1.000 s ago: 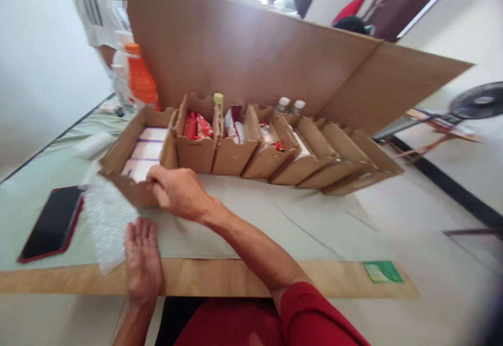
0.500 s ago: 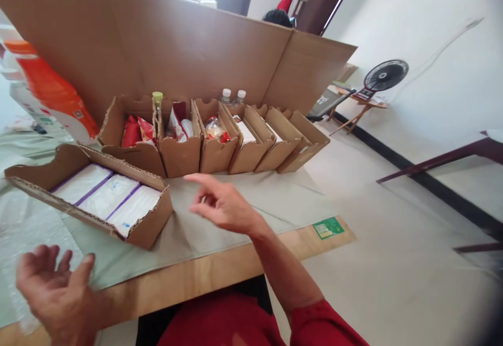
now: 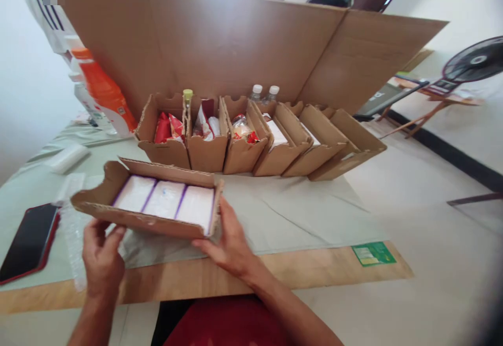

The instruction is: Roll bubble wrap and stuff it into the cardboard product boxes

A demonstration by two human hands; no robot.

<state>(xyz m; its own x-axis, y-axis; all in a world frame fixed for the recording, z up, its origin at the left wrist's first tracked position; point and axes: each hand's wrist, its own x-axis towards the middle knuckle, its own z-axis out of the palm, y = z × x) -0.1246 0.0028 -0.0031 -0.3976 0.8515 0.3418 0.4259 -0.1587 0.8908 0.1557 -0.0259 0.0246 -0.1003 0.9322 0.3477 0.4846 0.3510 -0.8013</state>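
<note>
A long open cardboard box (image 3: 153, 223) is between my two hands, near the table's front edge. Inside it lie three white packs with purple edges, such as this white pack (image 3: 164, 199). My right hand (image 3: 230, 238) grips the box's right end, thumb on the near side and fingers behind the end wall. At the near left corner, my left hand (image 3: 102, 252) has its fingers curled under the box, and the fingertips are partly hidden. Behind stands a row of similar cardboard boxes (image 3: 208, 152), holding red packets (image 3: 170, 127), wrapped items and white packs.
A tall cardboard sheet (image 3: 236, 42) stands behind the row. To the left are an orange bottle (image 3: 102, 92), a phone (image 3: 30, 242) and bubble wrap (image 3: 74, 231). A green label (image 3: 373, 254) is on the table's wooden edge (image 3: 314, 265). A fan (image 3: 477, 60) stands right.
Both hands, apart from the box before, have come to it and taken hold. The box has turned to lie more nearly parallel to the front edge. The view has shifted left.
</note>
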